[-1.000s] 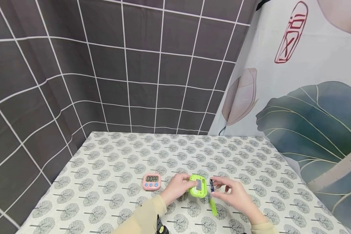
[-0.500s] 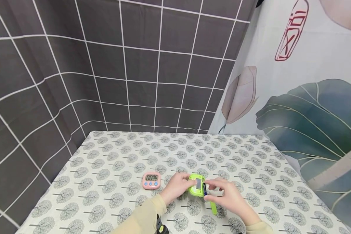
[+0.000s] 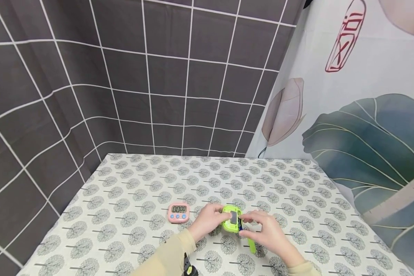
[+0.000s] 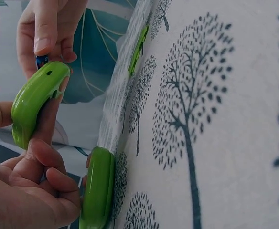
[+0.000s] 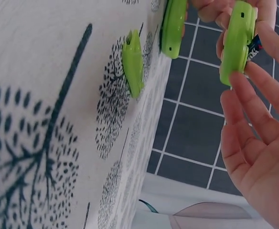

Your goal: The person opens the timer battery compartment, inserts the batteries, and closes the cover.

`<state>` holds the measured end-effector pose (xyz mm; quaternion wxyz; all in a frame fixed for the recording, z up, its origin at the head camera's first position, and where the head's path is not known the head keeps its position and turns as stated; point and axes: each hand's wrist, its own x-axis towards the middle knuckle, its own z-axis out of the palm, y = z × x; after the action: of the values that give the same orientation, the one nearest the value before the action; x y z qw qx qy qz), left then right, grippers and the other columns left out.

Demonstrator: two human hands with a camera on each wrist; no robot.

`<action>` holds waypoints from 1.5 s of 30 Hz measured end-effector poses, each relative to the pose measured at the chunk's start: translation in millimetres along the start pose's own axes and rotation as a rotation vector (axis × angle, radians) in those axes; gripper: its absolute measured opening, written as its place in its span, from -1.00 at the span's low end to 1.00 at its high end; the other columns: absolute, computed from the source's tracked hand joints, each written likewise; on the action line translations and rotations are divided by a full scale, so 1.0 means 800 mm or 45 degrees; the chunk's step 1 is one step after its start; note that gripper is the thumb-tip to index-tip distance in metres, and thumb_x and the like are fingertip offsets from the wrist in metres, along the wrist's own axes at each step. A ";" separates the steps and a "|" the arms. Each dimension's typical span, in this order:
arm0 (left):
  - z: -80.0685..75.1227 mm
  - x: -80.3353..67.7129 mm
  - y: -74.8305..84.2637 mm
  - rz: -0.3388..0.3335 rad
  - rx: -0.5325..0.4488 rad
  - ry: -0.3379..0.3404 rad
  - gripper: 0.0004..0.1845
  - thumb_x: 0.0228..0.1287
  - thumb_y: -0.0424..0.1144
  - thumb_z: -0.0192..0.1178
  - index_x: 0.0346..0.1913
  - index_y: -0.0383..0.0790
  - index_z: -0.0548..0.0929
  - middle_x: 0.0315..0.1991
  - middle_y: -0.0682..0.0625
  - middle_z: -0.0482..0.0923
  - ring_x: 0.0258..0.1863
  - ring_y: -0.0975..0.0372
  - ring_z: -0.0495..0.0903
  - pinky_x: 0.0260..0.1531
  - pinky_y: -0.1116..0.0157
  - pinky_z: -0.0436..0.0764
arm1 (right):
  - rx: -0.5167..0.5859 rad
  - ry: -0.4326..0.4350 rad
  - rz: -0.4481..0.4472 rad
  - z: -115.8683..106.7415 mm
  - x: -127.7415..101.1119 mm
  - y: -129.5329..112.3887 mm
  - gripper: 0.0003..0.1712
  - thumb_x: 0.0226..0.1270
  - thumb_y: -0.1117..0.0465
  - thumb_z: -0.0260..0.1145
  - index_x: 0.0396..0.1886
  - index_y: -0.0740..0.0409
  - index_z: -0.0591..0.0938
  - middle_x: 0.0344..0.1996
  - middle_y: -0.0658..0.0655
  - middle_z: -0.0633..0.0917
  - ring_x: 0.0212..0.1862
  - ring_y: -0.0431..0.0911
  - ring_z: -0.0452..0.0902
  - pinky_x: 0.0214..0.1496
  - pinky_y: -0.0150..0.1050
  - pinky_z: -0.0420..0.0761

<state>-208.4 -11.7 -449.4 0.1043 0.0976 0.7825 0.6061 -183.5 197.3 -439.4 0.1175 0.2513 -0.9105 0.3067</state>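
My left hand [image 3: 207, 222] grips a green timer [image 3: 229, 227] by its left side, thumb over the face with the grey rectangle. Along the timer's right side is a narrow slot. A dark blue battery [image 3: 240, 224] lies at that slot, pinched between the thumb and fingers of my right hand [image 3: 265, 232]. In the right wrist view the battery [image 5: 254, 47] sticks partly out of the green shell. How deep it sits in the slot is hard to tell. A loose green battery cover [image 3: 252, 245] lies on the cloth below the right hand.
A pink timer [image 3: 178, 213] with blue buttons reads 00:00, left of my hands. Both wrist views show another green rounded device [image 4: 98, 188] on the tree-patterned tablecloth [image 3: 141, 239]. A dark grid curtain [image 3: 165, 76] hangs behind the table.
My right hand has moved left, bringing the battery from beside the green timer to its slot. The left hand has kept its hold, nearly still.
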 end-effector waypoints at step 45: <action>0.001 -0.004 -0.002 0.175 0.041 -0.195 -0.73 0.18 -0.19 0.27 -0.08 -0.22 0.66 -0.66 0.13 0.56 -0.74 0.40 0.30 -0.72 0.51 0.32 | 1.056 -0.459 0.266 -0.008 0.005 0.008 -0.32 0.12 0.37 0.36 0.21 0.31 0.26 -0.35 0.19 0.60 -0.40 -0.08 0.62 -0.35 -0.14 0.68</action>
<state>-205.3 -12.5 -450.8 0.1205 0.1987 0.7733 0.5899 -189.8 203.8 -436.2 -0.1848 0.2332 -0.7374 0.6064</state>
